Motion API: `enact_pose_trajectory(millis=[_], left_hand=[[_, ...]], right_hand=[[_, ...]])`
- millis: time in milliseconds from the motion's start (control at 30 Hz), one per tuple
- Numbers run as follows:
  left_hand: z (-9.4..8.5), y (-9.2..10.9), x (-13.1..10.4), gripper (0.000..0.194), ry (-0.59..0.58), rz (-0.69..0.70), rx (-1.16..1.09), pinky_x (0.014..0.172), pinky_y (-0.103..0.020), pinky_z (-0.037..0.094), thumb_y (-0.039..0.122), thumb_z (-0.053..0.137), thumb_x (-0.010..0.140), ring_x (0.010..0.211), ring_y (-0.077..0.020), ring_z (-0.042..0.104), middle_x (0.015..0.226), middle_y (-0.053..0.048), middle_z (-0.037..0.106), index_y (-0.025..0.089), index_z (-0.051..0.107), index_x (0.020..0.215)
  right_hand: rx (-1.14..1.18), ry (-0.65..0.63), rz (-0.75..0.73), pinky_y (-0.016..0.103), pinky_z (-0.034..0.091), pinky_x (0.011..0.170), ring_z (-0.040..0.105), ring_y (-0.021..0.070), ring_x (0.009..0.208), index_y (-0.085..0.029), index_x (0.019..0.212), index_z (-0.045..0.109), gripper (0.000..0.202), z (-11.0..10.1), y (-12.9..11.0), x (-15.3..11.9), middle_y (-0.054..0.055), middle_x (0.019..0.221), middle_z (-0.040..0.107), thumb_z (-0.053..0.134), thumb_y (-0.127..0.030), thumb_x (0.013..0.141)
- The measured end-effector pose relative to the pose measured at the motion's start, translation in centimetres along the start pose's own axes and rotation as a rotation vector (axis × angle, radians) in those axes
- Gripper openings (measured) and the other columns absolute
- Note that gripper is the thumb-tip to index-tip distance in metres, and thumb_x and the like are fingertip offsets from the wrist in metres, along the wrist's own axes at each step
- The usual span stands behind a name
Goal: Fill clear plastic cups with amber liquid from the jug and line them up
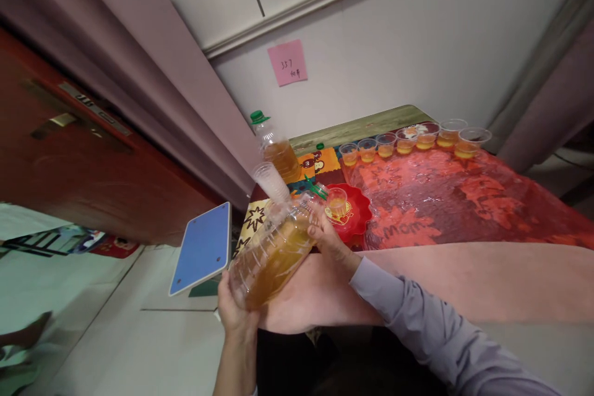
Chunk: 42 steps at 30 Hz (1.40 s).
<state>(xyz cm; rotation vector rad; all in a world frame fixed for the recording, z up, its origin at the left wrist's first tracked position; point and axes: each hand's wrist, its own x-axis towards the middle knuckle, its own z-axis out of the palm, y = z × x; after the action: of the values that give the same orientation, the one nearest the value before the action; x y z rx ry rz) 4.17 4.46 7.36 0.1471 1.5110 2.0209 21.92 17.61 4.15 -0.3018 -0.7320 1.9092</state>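
Observation:
A large clear bottle of amber liquid is tilted over the table edge, its neck toward a small clear cup on a red scalloped plate. My left hand grips the bottle's base. Near its neck, my right hand is closed around the bottle. Some amber liquid shows in the cup. Behind the bottle is a stack of clear cups. Green-handled scissors or a similar green tool lies beside the plate.
Another bottle with a green cap stands at the back left. Several cups of amber liquid form a row along the back. A green cap lies near the wall. A blue-topped stool stands left of the table.

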Motion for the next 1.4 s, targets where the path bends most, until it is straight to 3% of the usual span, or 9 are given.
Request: enact_pose_trajectory(millis=[133,267,367,467,767,933,1100,1233,1400], left_hand=[[-0.4,-0.7,-0.2,0.032,0.075,-0.054,-0.023,0.096,-0.039,0.064,0.041,0.064,0.092,0.102,-0.0252,0.080,0.104,-0.005,0.086,0.020,0.083,0.108],[-1.9,-0.8,-0.4,0.046,-0.029,0.105,0.037,0.107,-0.040,0.060,0.057,0.075,0.087,0.125,-0.0288,0.075,0.127,-0.008,0.083,0.023,0.081,0.118],[-3.5,-0.7,-0.6,0.090,-0.145,0.323,0.183,0.118,-0.043,0.055,0.078,0.094,0.058,0.143,-0.0367,0.064,0.146,-0.013,0.074,0.023,0.077,0.128],[-4.6,-0.5,-0.8,0.115,-0.208,0.490,0.362,0.129,-0.045,0.044,0.072,0.106,0.033,0.155,-0.0424,0.053,0.157,-0.017,0.065,0.022,0.074,0.132],[-6.3,-1.5,0.1,0.105,-0.111,0.511,0.346,0.132,-0.048,0.041,0.055,0.108,0.031,0.155,-0.0451,0.052,0.148,-0.018,0.067,0.020,0.072,0.123],[-7.5,-2.5,0.8,0.096,-0.071,0.509,0.317,0.129,-0.045,0.043,0.051,0.106,0.039,0.152,-0.0417,0.056,0.144,-0.016,0.069,0.021,0.070,0.122],[-7.2,-2.3,0.7,0.098,-0.094,0.534,0.348,0.132,-0.046,0.040,0.058,0.104,0.039,0.153,-0.0419,0.055,0.145,-0.015,0.069,0.023,0.068,0.124],[-7.1,-2.3,0.6,0.102,-0.084,0.512,0.348,0.134,-0.050,0.037,0.061,0.103,0.037,0.156,-0.0436,0.053,0.149,-0.016,0.067,0.024,0.067,0.125],[-7.5,-2.7,0.7,0.103,-0.074,0.515,0.347,0.133,-0.048,0.039,0.060,0.103,0.039,0.152,-0.0426,0.056,0.150,-0.017,0.066,0.023,0.067,0.129]], right_hand=[[-0.077,-0.060,0.014,0.055,0.054,0.120,0.071,0.0362,0.136,-0.033,0.147,0.056,0.107,-0.3,0.3,0.1,0.012,0.153,0.069,0.106,-0.065,0.058],[-0.149,-0.123,0.015,0.053,0.055,0.117,0.070,0.0364,0.136,-0.033,0.149,0.054,0.110,0.6,-0.3,-0.6,0.013,0.156,0.064,0.106,-0.067,0.058],[-0.192,-0.151,0.006,0.054,0.055,0.118,0.068,0.0368,0.139,-0.033,0.148,0.054,0.107,1.6,-0.9,-1.1,0.013,0.153,0.066,0.106,-0.067,0.061],[-0.212,-0.176,0.001,0.056,0.054,0.119,0.069,0.0372,0.138,-0.033,0.147,0.054,0.102,2.8,-1.4,-1.3,0.012,0.149,0.068,0.104,-0.066,0.065],[-0.357,-0.370,0.049,0.060,0.045,0.129,0.059,0.0370,0.154,-0.034,0.164,0.046,0.093,5.1,-2.8,-1.5,0.013,0.170,0.055,0.088,-0.068,0.088],[-0.586,-0.198,-0.032,0.061,0.051,0.122,0.062,0.0385,0.149,-0.033,0.165,0.054,0.085,2.8,-4.5,-0.3,0.015,0.166,0.060,0.079,-0.072,0.093],[-1.341,-0.029,-0.317,0.061,0.050,0.122,0.068,0.0401,0.138,-0.025,0.141,0.074,0.058,-2.5,-10.6,3.1,0.017,0.146,0.074,0.080,-0.058,0.094],[-1.858,-0.085,-0.176,0.061,0.051,0.121,0.067,0.0442,0.141,-0.016,0.148,0.069,0.073,-6.0,-13.5,5.3,0.025,0.149,0.071,0.088,-0.052,0.087],[-2.075,-0.146,-0.017,0.057,0.056,0.114,0.071,0.0469,0.136,-0.008,0.155,0.063,0.081,-6.2,-12.8,6.1,0.032,0.150,0.070,0.089,-0.046,0.088]])
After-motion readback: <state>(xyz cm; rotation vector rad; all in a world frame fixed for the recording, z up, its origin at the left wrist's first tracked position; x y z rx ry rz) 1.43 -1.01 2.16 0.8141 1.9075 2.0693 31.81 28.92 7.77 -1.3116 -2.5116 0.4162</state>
